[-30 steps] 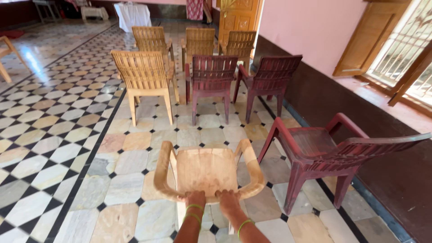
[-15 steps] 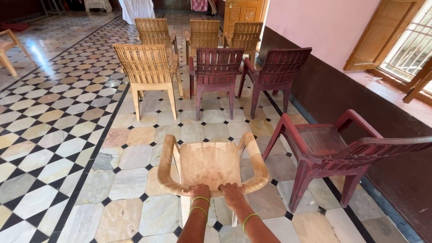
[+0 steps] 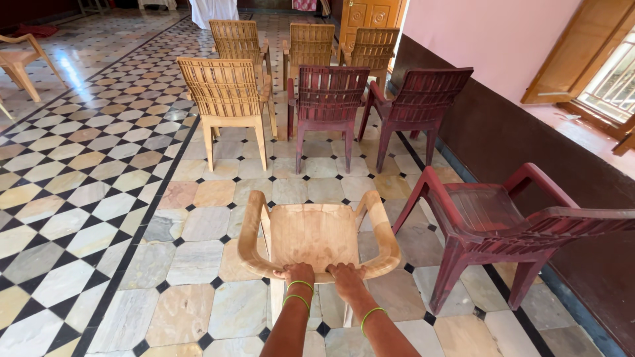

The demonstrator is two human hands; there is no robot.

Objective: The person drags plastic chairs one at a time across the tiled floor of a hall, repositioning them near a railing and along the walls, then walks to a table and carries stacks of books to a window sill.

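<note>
Compared with the frame half a second earlier, the whole scene has slid down and to the right in the head view: the rows of chairs at the top sit lower, and the window at the upper right has drifted almost out of the picture. The tan plastic chair (image 3: 317,238) has stayed in the lower middle of the frame, seen from above and behind, its seat and curved armrests open toward the top of the picture.

Both hands keep their grip on the top edge of its backrest. The left hand (image 3: 299,273) is closed over the rim just left of centre, with two green bangles (image 3: 295,292) on its wrist. The right hand (image 3: 346,274) is clamped on the same rim just beside it, the two hands almost touching, and a single green bangle (image 3: 368,313) circles that forearm lower down.

At the right of the frame a dark red chair (image 3: 493,228) stands near the tan one, not touching it. Toward the top, a slatted tan chair (image 3: 225,99) stands left of two more dark red chairs (image 3: 329,99), with further tan chairs behind them. The patterned tile floor (image 3: 86,198) fills the left side.
</note>
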